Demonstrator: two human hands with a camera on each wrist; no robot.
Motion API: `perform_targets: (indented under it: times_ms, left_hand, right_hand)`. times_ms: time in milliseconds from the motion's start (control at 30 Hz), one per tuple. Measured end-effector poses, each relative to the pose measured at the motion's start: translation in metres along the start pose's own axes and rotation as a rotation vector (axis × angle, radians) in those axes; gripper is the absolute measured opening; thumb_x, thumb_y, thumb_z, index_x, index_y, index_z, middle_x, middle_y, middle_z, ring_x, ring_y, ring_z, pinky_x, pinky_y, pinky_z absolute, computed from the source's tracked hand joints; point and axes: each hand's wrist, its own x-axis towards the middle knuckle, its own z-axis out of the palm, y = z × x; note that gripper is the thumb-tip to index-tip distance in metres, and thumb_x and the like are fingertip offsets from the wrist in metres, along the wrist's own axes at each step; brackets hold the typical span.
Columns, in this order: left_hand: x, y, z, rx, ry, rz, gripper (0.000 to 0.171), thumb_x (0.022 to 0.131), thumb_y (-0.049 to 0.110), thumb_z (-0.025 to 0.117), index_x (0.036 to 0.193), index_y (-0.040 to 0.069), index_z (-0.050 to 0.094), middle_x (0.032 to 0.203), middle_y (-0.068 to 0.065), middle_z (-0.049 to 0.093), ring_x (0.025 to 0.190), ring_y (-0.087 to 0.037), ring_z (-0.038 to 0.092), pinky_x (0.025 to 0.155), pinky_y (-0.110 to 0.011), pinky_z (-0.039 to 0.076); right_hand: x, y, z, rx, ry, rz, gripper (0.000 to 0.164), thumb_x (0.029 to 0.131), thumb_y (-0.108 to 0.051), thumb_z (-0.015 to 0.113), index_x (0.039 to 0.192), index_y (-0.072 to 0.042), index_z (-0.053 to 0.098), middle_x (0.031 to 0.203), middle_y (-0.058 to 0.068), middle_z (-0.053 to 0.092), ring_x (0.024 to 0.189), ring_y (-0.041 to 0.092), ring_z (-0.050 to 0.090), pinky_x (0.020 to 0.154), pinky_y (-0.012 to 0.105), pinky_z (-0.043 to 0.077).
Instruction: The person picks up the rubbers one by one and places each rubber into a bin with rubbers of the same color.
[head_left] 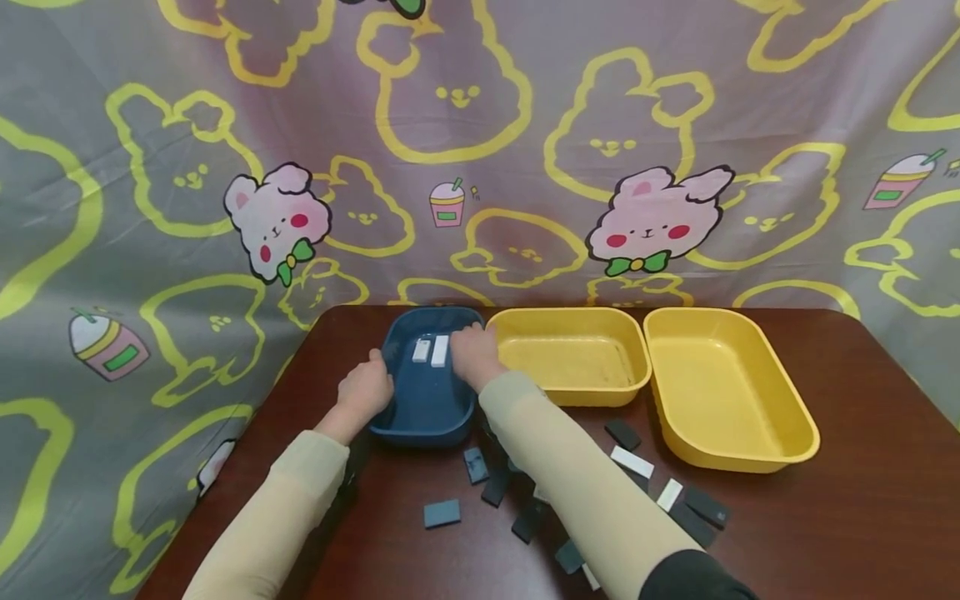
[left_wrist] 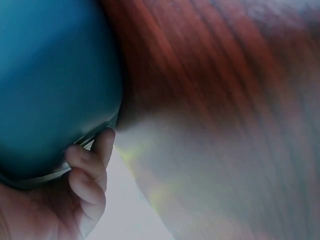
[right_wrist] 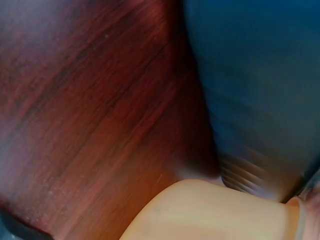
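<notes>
A deep blue plastic bin lies between my two hands at the back left of the table. My left hand grips its left rim; in the left wrist view the fingers curl around the edge of the bin. The opposite rim is held by my right hand, whose fingers are mostly hidden in the head view. Inside the bin, a white block and a longer white block lie side by side. The right wrist view shows the blue bin's side wall above the wood surface.
A yellow bin stands directly right of the blue one, with another yellow bin beyond it. Several dark, blue-grey and white blocks lie scattered in front, including a blue-grey block and a dark block. A patterned curtain hangs behind the table.
</notes>
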Motion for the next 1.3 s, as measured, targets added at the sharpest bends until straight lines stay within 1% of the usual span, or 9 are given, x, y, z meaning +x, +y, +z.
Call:
perform_targets:
  times_ms: [167,300,433,500,667,733,900,1067,1300]
  left_hand:
    - [-0.001,0.0,0.0,-0.004,-0.004,-0.001,0.055,0.097,0.017,0.055,0.138,-0.012,0.031,0.083,-0.021,0.06,0.071,-0.031,0.062,0.071,-0.05,0.054]
    - [0.0,0.001,0.001,-0.004,0.002,0.004,0.055,0.097,0.016,0.055,0.138,-0.012,0.031,0.081,-0.02,0.059,0.071,-0.031,0.062,0.071,-0.05,0.054]
    - [-0.002,0.001,0.003,-0.006,0.002,0.001,0.055,0.097,0.017,0.055,0.137,-0.012,0.032,0.083,-0.021,0.06,0.071,-0.031,0.062,0.071,-0.049,0.054]
    - [-0.002,0.001,0.004,-0.005,-0.003,-0.004,0.055,0.097,0.017,0.055,0.138,-0.012,0.032,0.084,-0.021,0.06,0.072,-0.031,0.062,0.071,-0.05,0.054]
    - [0.0,0.002,0.002,0.001,-0.003,0.001,0.057,0.097,0.017,0.055,0.14,-0.012,0.03,0.083,-0.021,0.06,0.072,-0.031,0.062,0.074,-0.051,0.054]
    - [0.001,0.002,0.0,0.001,0.001,0.003,0.057,0.097,0.017,0.055,0.14,-0.012,0.03,0.083,-0.021,0.06,0.073,-0.032,0.062,0.074,-0.052,0.054]
    - [-0.001,0.001,-0.001,0.001,-0.009,-0.002,0.056,0.097,0.016,0.054,0.139,-0.013,0.031,0.088,-0.023,0.061,0.075,-0.033,0.062,0.075,-0.053,0.053]
    - [-0.002,0.0,-0.001,0.005,-0.015,-0.011,0.055,0.097,0.016,0.054,0.137,-0.013,0.031,0.089,-0.025,0.061,0.076,-0.034,0.062,0.075,-0.053,0.053]
    - [-0.001,0.003,-0.002,-0.002,-0.008,0.0,0.054,0.097,0.015,0.052,0.137,-0.014,0.03,0.093,-0.027,0.061,0.078,-0.035,0.062,0.076,-0.054,0.052]
  right_hand:
    - [0.001,0.0,-0.001,-0.033,0.005,0.003,0.028,0.094,-0.027,0.065,0.119,-0.014,0.069,0.114,0.006,0.066,0.107,0.026,0.052,0.1,0.05,0.035]
    - [0.003,0.001,0.003,-0.036,0.023,0.005,0.028,0.094,-0.027,0.065,0.119,-0.015,0.069,0.115,0.006,0.066,0.107,0.026,0.051,0.1,0.05,0.034]
    - [0.001,0.001,0.005,-0.044,0.01,-0.004,0.03,0.093,-0.027,0.066,0.121,-0.016,0.067,0.116,0.007,0.065,0.107,0.027,0.051,0.1,0.05,0.035]
    - [0.0,0.001,0.004,-0.025,0.005,-0.012,0.03,0.093,-0.026,0.066,0.121,-0.014,0.067,0.117,0.007,0.065,0.108,0.027,0.051,0.101,0.052,0.034]
    - [-0.003,0.007,-0.007,0.036,0.013,-0.039,0.026,0.097,-0.019,0.059,0.12,-0.012,0.067,0.117,0.008,0.066,0.111,0.029,0.053,0.107,0.054,0.026]
    - [-0.005,0.01,-0.013,0.047,0.02,-0.054,0.025,0.096,-0.019,0.059,0.119,-0.011,0.068,0.116,0.007,0.066,0.111,0.028,0.053,0.107,0.054,0.027]
    - [-0.016,0.021,-0.029,0.065,0.039,-0.098,0.025,0.096,-0.022,0.06,0.116,-0.01,0.068,0.112,0.007,0.066,0.107,0.027,0.054,0.101,0.048,0.037]
    - [-0.031,0.036,-0.043,0.064,0.109,-0.153,0.021,0.097,-0.026,0.06,0.109,-0.011,0.068,0.102,0.005,0.065,0.098,0.026,0.056,0.092,0.044,0.043]
    - [-0.059,0.061,-0.064,-0.002,0.195,-0.29,0.02,0.095,-0.027,0.063,0.105,-0.012,0.069,0.094,0.004,0.062,0.089,0.023,0.055,0.078,0.037,0.046]
